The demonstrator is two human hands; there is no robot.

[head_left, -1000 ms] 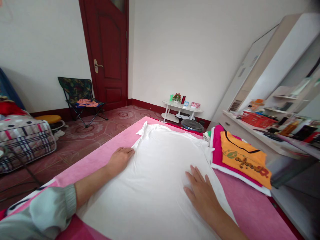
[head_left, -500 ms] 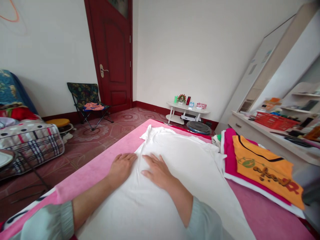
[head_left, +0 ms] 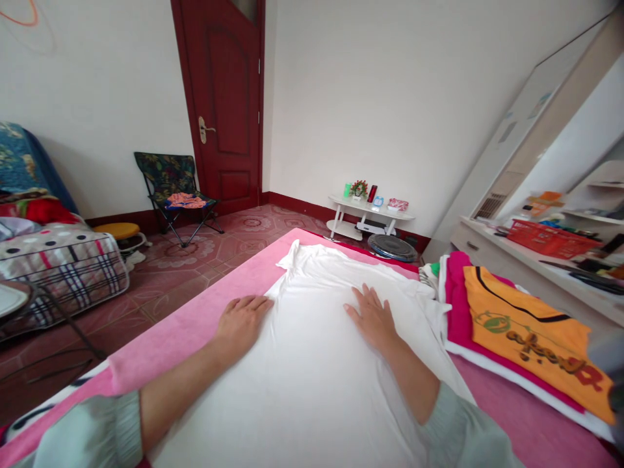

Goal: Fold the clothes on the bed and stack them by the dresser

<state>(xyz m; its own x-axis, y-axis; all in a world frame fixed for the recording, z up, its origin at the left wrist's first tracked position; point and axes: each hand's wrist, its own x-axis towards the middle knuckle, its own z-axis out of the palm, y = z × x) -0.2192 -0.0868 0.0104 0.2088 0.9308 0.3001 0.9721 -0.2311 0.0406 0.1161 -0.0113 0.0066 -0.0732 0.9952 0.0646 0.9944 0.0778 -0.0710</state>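
A white shirt lies spread over a pink-covered surface, with small wrinkles near its far end. My left hand rests flat on the shirt's left edge, fingers stretched out and holding nothing. On the right half of the cloth, my right hand lies palm down with its fingers spread. To the right of the shirt is a stack of folded clothes, topped by an orange shirt with printed lettering; a magenta garment shows beneath it.
A red basket sits on the counter at right. By the far wall stands a low white table with small items. A folding chair is near the red door. Plaid bedding lies at left.
My right hand has slid to the right across the white shirt, away from my left hand. The left hand stays at the shirt's left edge. The view has shifted slightly.
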